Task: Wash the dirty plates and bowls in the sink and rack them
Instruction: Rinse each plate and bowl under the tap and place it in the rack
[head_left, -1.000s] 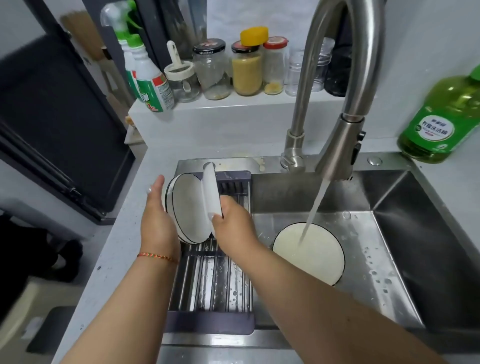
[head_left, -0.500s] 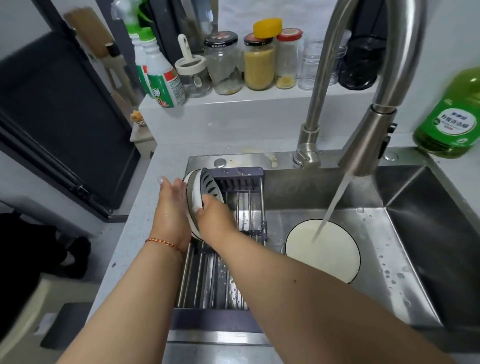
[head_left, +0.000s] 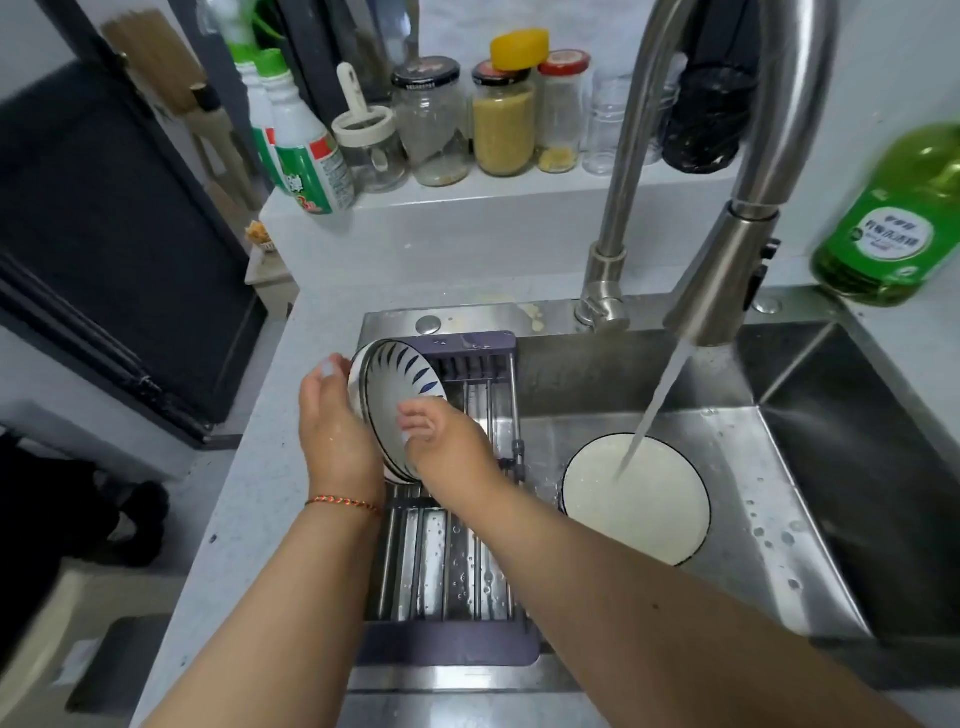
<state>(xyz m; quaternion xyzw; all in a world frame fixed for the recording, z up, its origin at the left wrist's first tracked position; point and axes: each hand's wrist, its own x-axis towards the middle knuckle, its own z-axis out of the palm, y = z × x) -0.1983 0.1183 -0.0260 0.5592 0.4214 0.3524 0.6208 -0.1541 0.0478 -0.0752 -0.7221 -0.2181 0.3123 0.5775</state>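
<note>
A white bowl with blue leaf marks (head_left: 397, 389) stands on edge at the far left end of the purple-framed rack (head_left: 457, 545) that spans the sink (head_left: 779, 519). Behind it, more white dishes lean the same way. My left hand (head_left: 332, 431) presses flat against the back of this stack. My right hand (head_left: 441, 447) rests on the bowl's lower rim, fingers curled over it. A white black-rimmed plate (head_left: 636, 499) lies flat on the sink floor, and water from the tap (head_left: 727, 218) pours onto it.
A ledge behind the sink carries a spray bottle (head_left: 306, 156), several glass jars (head_left: 501, 119) and a dark pot. A green detergent bottle (head_left: 893, 228) stands on the counter at the right. A grey counter strip runs left of the rack, with the floor beyond its edge.
The dish held on edge in my right hand has gone into the leaning stack, where the patterned bowl now faces out. Both hands have closed in on the stack.
</note>
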